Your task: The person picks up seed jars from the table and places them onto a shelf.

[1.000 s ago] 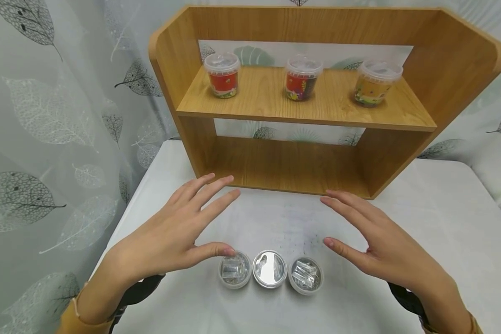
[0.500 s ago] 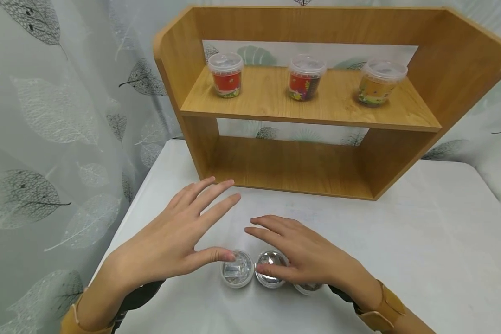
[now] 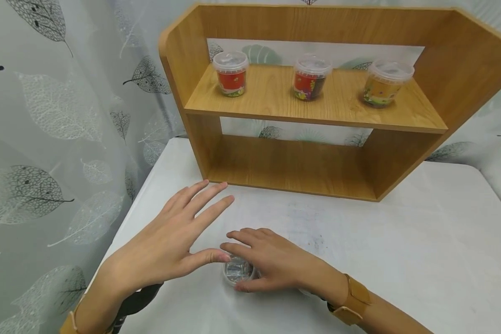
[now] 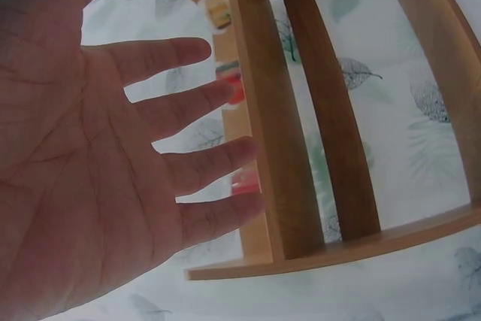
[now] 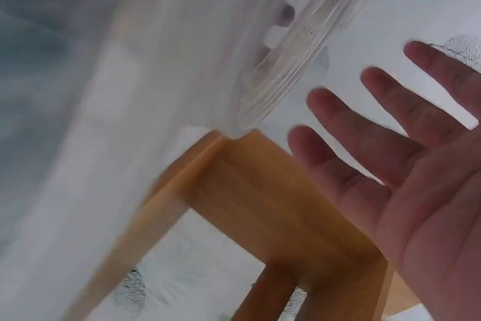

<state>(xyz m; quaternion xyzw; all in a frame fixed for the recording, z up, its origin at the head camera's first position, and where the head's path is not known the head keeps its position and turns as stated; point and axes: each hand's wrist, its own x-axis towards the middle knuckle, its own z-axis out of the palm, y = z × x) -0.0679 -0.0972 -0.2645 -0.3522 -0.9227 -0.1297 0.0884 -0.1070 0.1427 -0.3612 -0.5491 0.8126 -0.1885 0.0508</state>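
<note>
In the head view my right hand point(image 3: 271, 262) reaches leftward, low over a row of small clear lidded tubs. Its fingers lie loosely extended beyond the leftmost tub point(image 3: 237, 270), with the thumb on the near side. Behind this hand the other tubs are almost fully hidden. My left hand point(image 3: 171, 236) hovers left of that tub, fingers spread, its thumb tip close to the lid. A bare left palm point(image 4: 83, 155) fills much of the left wrist view. The right wrist view shows a blurred clear tub point(image 5: 150, 58) very near the lens, with the right fingers point(image 5: 368, 137) straight and apart.
A two-tier wooden shelf point(image 3: 292, 162) stands at the back of the white-covered table point(image 3: 426, 241). On its upper board are a red-labelled cup point(image 3: 232, 82), another red cup point(image 3: 309, 86) in the middle and a yellow-labelled cup point(image 3: 382, 90). A leaf-print curtain point(image 3: 67, 139) hangs at left.
My right hand has swept left from the right side of the table, over the tubs to the leftmost one. My left hand stays almost still. The head view has shifted slightly.
</note>
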